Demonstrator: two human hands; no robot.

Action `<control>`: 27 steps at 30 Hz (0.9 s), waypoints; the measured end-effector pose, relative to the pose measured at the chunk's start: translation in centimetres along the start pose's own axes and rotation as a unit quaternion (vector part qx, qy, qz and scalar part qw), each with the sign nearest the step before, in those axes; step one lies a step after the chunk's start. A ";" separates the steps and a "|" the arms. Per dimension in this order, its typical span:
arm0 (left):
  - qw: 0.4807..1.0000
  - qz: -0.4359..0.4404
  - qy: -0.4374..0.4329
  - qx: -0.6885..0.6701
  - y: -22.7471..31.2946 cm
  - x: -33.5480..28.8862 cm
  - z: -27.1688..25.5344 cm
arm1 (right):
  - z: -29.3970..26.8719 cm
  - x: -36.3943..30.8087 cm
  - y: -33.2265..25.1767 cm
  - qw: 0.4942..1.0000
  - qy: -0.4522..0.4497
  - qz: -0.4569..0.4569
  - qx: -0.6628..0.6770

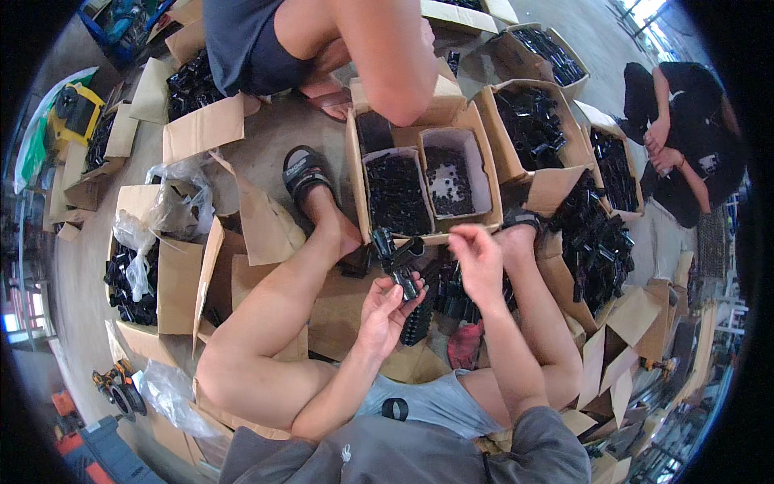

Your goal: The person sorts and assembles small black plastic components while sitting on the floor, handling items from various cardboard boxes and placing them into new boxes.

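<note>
Between my knees, my left hand [387,313] is closed around a glossy black molded part [397,262], its upper end reaching toward the open carton. My right hand [477,262] is raised just to the right of that part, apart from it. Its fingers are curled with thumb and fingertips together, and whatever they may pinch is too small to make out. Beyond both hands stands a carton [488,153] with paper-lined compartments. The left compartment holds dark parts [395,194]; the right one has small black pieces [446,173] scattered over its pale bottom.
Black molded parts [592,242] lie heaped at my right; more fill several cartons [528,125] around me. A red cloth [464,345] lies between my legs. One person [258,48] is close in front, another [681,153] sits at far right. A cordless drill [117,387] lies at left.
</note>
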State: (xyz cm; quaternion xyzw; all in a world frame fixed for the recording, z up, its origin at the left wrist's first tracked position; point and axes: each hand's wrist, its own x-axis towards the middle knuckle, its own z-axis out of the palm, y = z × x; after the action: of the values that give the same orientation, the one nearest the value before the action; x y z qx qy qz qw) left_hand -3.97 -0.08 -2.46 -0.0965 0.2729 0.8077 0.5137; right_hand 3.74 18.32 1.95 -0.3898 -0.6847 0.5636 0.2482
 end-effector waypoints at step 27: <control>0.975 0.126 0.024 0.180 -2.0 -0.9 0.7 | 4.1 -8.3 0.6 0.997 0.070 -0.012 -0.028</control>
State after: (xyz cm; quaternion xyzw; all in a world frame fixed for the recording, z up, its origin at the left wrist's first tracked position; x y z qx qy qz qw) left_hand -1.73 0.22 -2.12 0.0135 0.4358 0.8011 0.4100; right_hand 5.47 9.26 1.21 -0.4275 -0.6858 0.5120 0.2912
